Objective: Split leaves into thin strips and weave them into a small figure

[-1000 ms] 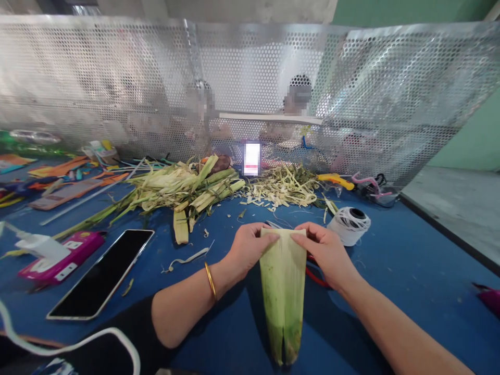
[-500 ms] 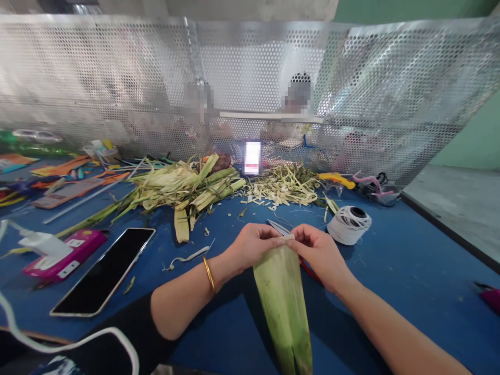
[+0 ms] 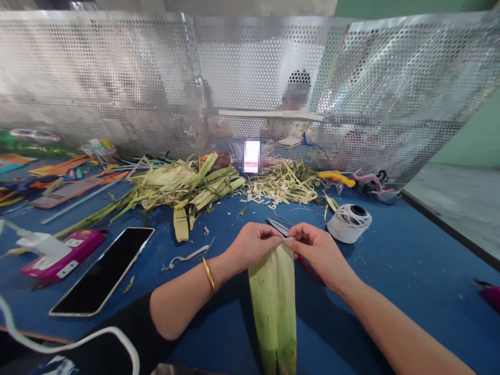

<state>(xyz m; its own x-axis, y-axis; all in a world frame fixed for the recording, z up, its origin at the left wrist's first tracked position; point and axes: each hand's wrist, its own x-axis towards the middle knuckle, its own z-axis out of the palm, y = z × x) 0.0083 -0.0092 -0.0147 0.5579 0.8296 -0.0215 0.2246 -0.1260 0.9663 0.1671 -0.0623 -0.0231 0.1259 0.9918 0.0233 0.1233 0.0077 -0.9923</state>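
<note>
A long green corn husk hangs down toward me, its narrow pale end pinched at the top. My left hand grips that end between thumb and fingers from the left. From the right, my right hand pinches the same end, the two thumbs nearly touching. Partly hidden behind my right hand lie scissors with red handles, blades pointing away to the left. Right of them is a spool of white thread.
Beyond my hands lie a heap of husks and a pile of shredded strips. A phone and a magenta power strip are at left. A yellow-handled tool lies far right. A perforated metal screen closes off the back.
The husk's hanging lower part has swung to the left and now hangs straighter, with a lengthwise fold showing. Both hands keep their pinch at the top, nearly in place.
</note>
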